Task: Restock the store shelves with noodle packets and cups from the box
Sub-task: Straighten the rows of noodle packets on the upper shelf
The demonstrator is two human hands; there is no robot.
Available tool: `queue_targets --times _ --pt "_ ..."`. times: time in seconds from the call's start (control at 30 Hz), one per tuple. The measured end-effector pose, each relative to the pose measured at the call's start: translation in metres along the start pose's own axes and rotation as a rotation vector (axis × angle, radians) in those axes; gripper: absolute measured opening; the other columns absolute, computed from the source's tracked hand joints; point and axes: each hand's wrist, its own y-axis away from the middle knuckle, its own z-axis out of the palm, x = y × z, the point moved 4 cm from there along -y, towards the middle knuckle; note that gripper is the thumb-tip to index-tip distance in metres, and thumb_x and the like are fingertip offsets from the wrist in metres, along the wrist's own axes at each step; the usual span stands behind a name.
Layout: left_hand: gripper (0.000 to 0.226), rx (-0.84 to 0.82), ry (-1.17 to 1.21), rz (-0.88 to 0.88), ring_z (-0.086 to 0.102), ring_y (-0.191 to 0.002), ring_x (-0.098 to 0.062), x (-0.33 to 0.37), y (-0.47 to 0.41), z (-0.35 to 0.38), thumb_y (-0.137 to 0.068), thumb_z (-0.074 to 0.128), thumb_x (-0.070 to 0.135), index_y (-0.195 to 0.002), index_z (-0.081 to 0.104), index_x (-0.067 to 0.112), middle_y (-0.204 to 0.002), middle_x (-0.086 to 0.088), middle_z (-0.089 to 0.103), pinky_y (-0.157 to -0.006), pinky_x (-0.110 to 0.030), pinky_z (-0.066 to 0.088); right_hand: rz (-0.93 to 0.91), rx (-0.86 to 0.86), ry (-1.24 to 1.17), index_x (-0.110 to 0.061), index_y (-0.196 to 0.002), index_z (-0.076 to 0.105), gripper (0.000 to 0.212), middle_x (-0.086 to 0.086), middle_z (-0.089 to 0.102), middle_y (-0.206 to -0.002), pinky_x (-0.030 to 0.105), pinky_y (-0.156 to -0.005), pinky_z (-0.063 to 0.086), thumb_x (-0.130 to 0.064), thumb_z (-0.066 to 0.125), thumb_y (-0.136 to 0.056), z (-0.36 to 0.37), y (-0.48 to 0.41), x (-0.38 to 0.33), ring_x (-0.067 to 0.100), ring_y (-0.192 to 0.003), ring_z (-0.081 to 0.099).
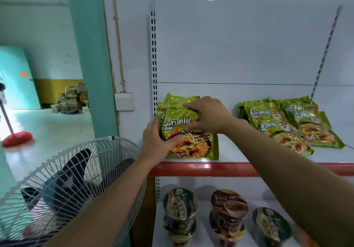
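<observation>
**Holding Green Noodle Packets at the Shelf's Left End**

A red mop head (16, 137) was seen on the floor at the far left. A white cage fan (72, 185) was stood just beside the shelving, below a wall switch (124, 101). The left hand (157, 139) was curled round the left edge of the front packet (193, 147), with the thumb pressed on its printed face. That packet was set foremost in the left stack of green packets (176, 99), which was placed at the left end of the upper shelf (249, 151), just behind its red front strip. The right hand (208, 116) was laid over the top of the stack, its fingers bent over the top edges and the thumb tucked beneath, so that the front packet was pinched. Well apart to the right, a second pile of green packets (291, 126) was spread on the same shelf. On the lower shelf (203, 231), noodle cups were ranged: a green cup stack (180, 206), a brown cup stack (229, 206) and a single green cup (272, 225) at the right.
</observation>
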Motion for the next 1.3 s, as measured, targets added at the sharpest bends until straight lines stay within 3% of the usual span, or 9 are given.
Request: queue_targets --times 0.1,0.2,0.33,0.43,0.5,0.6,0.83,1.0,1.3 --pt "0.094 0.005 0.057 -0.015 0.042 -0.126 -0.011 0.001 0.005 0.002 -0.072 0.079 0.054 -0.149 0.031 0.028 -0.139 0.005 0.041 -0.106 -0.032 0.040 0.074 0.145 -0.121 -0.027 -0.155 0.020 0.107 -0.001 0.021 -0.162 0.042 -0.119 0.015 -0.069 0.069 -0.071 0.009 0.016 0.009 0.023 -0.148 0.016" --pt "0.094 -0.050 0.189 -0.057 0.048 -0.110 0.006 0.000 0.006 0.004 -0.084 0.077 0.024 -0.155 0.016 0.023 -0.132 0.015 0.039 -0.084 -0.002 0.040 0.196 0.316 -0.443 -0.029 -0.157 0.007 0.115 -0.004 0.003 -0.165 0.039 -0.118 0.012 -0.062 0.075 -0.070 0.027 0.037 0.012 0.018 -0.150 0.004" --pt "0.092 -0.101 0.332 -0.139 0.021 -0.147 -0.012 0.003 0.002 0.008 -0.091 0.060 0.048 -0.157 -0.002 0.033 -0.163 0.011 0.012 -0.117 -0.034 0.022 0.353 0.331 -0.836 -0.027 -0.156 -0.009 0.117 -0.004 -0.001 -0.165 0.035 -0.119 0.016 -0.057 0.073 -0.077 0.059 0.050 0.009 0.013 -0.151 0.005" --pt "0.085 -0.073 0.327 -0.202 0.015 -0.150 -0.020 0.001 -0.004 0.013 -0.092 0.050 0.060 -0.156 -0.003 0.039 -0.165 0.009 0.007 -0.120 -0.048 0.019 0.397 0.209 -1.012 -0.031 -0.156 -0.008 0.111 -0.001 0.019 -0.163 0.036 -0.117 0.027 -0.056 0.070 -0.080 0.071 0.046 0.008 0.017 -0.145 0.029" --pt "0.080 -0.060 0.377 -0.239 0.018 -0.150 -0.023 0.000 -0.009 0.017 -0.096 0.049 0.055 -0.156 0.000 0.038 -0.165 0.006 0.011 -0.120 -0.050 0.021 0.401 0.142 -1.067 -0.033 -0.155 0.007 0.101 -0.003 0.046 -0.147 0.043 -0.109 0.042 -0.056 0.071 -0.080 0.074 0.041 0.009 0.019 -0.128 0.052" --pt "0.077 -0.052 0.438 -0.311 0.027 -0.147 -0.028 -0.002 -0.016 0.019 -0.096 0.053 0.051 -0.157 0.009 0.035 -0.163 0.000 0.021 -0.117 -0.051 0.025 0.417 0.105 -1.166 -0.032 -0.146 0.028 0.083 -0.004 0.058 -0.130 0.045 -0.100 0.051 -0.049 0.075 -0.080 0.075 0.036 0.007 0.018 -0.114 0.061" --pt "0.090 -0.001 0.459 -0.313 0.021 -0.149 -0.026 -0.003 -0.018 0.017 -0.087 0.053 0.067 -0.157 0.005 0.035 -0.164 0.003 0.014 -0.116 -0.051 0.022 0.405 0.277 -1.185 -0.040 -0.126 0.031 0.057 -0.018 0.058 -0.112 0.018 -0.079 0.052 -0.042 0.071 -0.085 0.067 0.040 0.001 -0.007 -0.093 0.060" --pt "0.082 0.015 0.413 -0.345 0.026 -0.147 -0.026 -0.002 -0.023 0.019 -0.089 0.050 0.066 -0.156 0.013 0.037 -0.163 0.001 0.021 -0.115 -0.050 0.026 0.429 0.223 -1.128 -0.029 -0.141 0.032 0.069 -0.008 0.055 -0.127 0.032 -0.095 0.046 -0.052 0.066 -0.086 0.074 0.033 -0.003 0.014 -0.113 0.057" --pt "0.088 0.004 0.473 -0.372 0.027 -0.146 -0.027 0.003 -0.016 0.014 -0.085 0.055 0.068 -0.156 0.012 0.036 -0.163 0.000 0.021 -0.114 -0.052 0.027 0.490 0.148 -1.265 -0.026 -0.134 0.037 0.063 -0.012 0.058 -0.110 0.019 -0.069 0.051 -0.048 0.070 -0.085 0.069 0.038 -0.003 0.006 -0.096 0.061"
